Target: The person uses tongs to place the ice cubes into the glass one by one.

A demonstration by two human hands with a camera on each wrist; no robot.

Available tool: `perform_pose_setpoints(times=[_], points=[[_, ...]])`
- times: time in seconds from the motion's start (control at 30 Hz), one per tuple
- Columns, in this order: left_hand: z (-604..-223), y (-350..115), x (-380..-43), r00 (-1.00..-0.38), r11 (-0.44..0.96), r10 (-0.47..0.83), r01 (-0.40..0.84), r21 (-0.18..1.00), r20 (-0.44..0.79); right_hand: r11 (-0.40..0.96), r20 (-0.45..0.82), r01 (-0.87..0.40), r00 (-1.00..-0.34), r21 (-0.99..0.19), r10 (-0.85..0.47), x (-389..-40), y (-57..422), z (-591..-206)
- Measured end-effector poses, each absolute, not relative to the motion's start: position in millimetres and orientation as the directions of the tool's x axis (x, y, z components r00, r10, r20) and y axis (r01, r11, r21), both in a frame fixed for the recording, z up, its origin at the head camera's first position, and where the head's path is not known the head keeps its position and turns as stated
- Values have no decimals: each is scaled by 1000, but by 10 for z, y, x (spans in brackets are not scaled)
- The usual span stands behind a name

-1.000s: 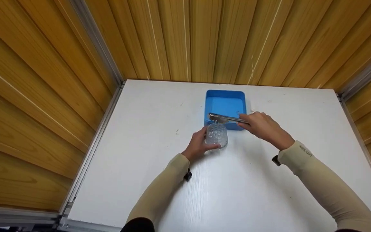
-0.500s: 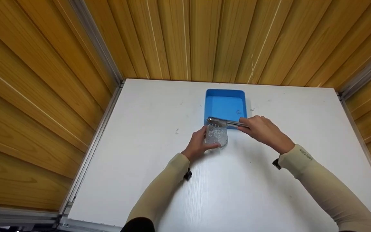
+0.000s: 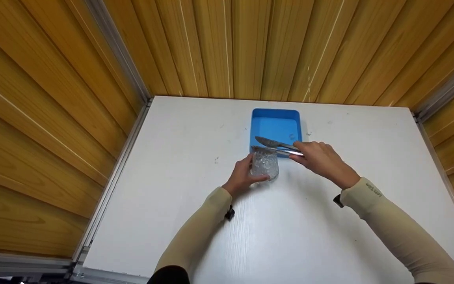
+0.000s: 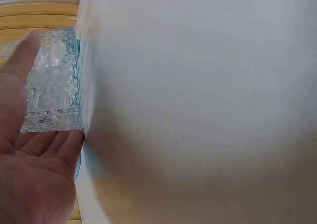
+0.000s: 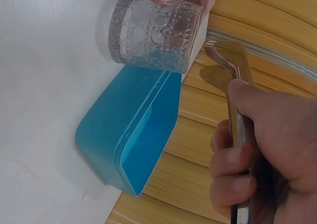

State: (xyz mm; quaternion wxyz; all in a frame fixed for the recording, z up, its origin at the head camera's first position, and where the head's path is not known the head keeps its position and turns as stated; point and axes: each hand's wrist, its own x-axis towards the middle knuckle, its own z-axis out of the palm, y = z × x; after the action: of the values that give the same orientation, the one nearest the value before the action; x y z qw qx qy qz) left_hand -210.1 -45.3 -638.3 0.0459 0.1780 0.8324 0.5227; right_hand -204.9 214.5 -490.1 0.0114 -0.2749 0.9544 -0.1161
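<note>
My left hand [image 3: 239,177] holds a clear patterned glass [image 3: 265,163] that stands upright on the white table, thumb on the near side and fingers on the far side. In the left wrist view, the fingers curve around the glass [image 4: 49,83]. My right hand [image 3: 321,157] grips metal cutlery by the handles, to the right of the glass. A fork [image 5: 223,58] shows its tines in the right wrist view, with a flat, round-ended piece [image 5: 214,76] beside it. Seen from the head, the cutlery heads point left, spread apart over the glass rim.
A blue open box [image 3: 276,125] stands just behind the glass, with a small clear mark or bit near its right side. Small specks lie on the white table [image 3: 195,150]. Wooden plank walls [image 3: 246,51] rise at the back and sides.
The cutlery heads have dipped toward the glass and then spread apart, one now higher over the blue box. My right hand has shifted slightly nearer; the left hand and glass have stayed put.
</note>
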Motion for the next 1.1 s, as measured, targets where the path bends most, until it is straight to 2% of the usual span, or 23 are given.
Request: perform_pose_setpoints(times=[1.1], points=[[-6389,-440,-2087,-940,391,328,222,893,90,820,76,-534,-844,-207,-531,-2040,2138,-4983]])
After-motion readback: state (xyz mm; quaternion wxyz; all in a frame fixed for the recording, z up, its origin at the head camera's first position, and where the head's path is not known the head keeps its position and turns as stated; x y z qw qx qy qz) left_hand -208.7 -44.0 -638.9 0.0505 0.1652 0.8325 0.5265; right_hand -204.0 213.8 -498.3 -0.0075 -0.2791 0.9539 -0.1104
